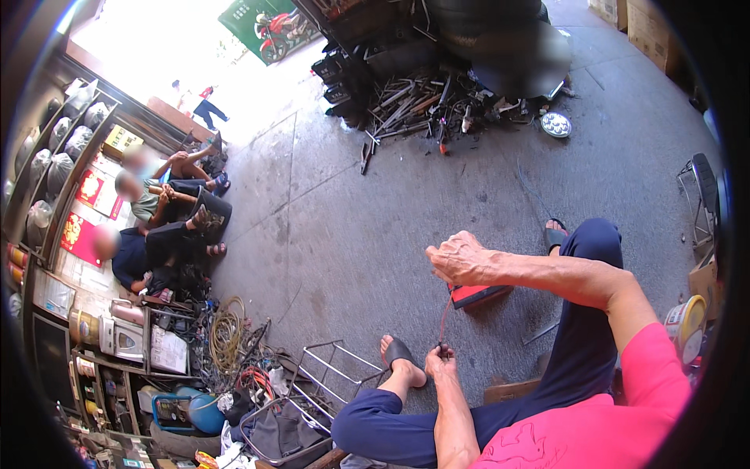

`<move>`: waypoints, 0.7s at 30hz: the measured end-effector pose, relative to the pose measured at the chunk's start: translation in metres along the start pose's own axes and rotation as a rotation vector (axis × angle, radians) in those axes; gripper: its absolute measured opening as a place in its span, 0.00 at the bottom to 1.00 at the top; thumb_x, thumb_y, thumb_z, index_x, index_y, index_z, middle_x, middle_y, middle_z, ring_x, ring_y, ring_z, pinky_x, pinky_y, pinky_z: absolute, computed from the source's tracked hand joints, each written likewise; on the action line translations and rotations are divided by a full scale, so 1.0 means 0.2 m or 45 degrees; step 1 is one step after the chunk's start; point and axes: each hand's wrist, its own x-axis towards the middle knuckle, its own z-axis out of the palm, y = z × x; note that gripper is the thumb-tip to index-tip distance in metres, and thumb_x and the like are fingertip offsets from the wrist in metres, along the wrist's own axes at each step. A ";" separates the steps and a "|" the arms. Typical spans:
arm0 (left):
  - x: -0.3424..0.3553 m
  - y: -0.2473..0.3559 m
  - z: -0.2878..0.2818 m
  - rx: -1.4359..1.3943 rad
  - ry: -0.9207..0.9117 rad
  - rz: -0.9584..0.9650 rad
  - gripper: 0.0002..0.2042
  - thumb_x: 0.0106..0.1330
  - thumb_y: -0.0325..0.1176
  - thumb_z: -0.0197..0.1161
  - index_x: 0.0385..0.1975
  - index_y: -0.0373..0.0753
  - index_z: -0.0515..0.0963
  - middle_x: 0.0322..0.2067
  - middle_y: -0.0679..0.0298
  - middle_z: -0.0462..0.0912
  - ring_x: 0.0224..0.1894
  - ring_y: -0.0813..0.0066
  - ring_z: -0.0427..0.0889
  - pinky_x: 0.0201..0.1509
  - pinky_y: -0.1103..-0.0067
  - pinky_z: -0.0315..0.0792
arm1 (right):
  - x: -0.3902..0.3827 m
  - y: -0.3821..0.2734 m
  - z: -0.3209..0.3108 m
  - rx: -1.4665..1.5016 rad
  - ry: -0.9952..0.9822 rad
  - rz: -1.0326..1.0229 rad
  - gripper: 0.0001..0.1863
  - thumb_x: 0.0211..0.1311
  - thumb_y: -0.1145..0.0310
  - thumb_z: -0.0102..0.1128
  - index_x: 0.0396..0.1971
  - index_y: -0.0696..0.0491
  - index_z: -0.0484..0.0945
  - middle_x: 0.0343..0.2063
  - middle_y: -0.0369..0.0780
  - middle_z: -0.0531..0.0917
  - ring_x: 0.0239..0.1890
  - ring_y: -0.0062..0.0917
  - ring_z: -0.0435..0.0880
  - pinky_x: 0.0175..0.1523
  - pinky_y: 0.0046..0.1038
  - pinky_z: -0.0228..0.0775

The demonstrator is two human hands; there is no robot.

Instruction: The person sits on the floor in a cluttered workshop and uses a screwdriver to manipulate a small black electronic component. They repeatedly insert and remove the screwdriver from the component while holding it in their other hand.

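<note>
My right hand (461, 259) is raised with its fingers curled closed on the upper part of a thin red wire (446, 313), which hangs down from it. Lower down, my left hand (440, 361) grips a small dark piece (442, 347) at the wire's lower end; its exact kind is too small to make out. A red and black box-like object (484, 295) rests on the floor behind the wire, partly hidden by my right hand and forearm.
Tools (406, 105) lie piled ahead, near a round silver lamp (556, 125). Other people (160, 246) sit at the left near shelving. Coiled hoses (226, 328) and a metal rack (328, 367) lie lower left. A bucket (680, 328) and folded chair (699, 195) stand right.
</note>
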 end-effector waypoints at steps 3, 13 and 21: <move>0.00 0.07 -0.02 0.005 -0.039 0.025 0.08 0.53 0.20 0.49 0.31 0.37 0.73 0.22 0.60 0.76 0.23 0.68 0.76 0.25 0.74 0.69 | 0.01 -0.02 -0.02 -0.013 0.075 0.027 0.14 0.47 0.68 0.55 0.33 0.61 0.71 0.20 0.48 0.80 0.25 0.38 0.82 0.31 0.36 0.73; 0.02 0.04 -0.02 0.061 -0.035 0.045 0.06 0.53 0.21 0.50 0.30 0.38 0.72 0.21 0.60 0.74 0.23 0.68 0.75 0.25 0.75 0.68 | -0.01 -0.04 -0.01 0.025 0.112 0.033 0.14 0.47 0.70 0.55 0.31 0.63 0.68 0.20 0.48 0.80 0.25 0.41 0.81 0.28 0.37 0.72; -0.02 -0.01 0.02 0.052 -0.014 0.068 0.08 0.53 0.21 0.50 0.30 0.39 0.73 0.22 0.60 0.75 0.23 0.68 0.76 0.25 0.75 0.69 | -0.02 0.01 -0.06 0.091 -0.002 0.024 0.16 0.46 0.71 0.56 0.36 0.59 0.68 0.34 0.51 0.76 0.38 0.42 0.78 0.40 0.41 0.70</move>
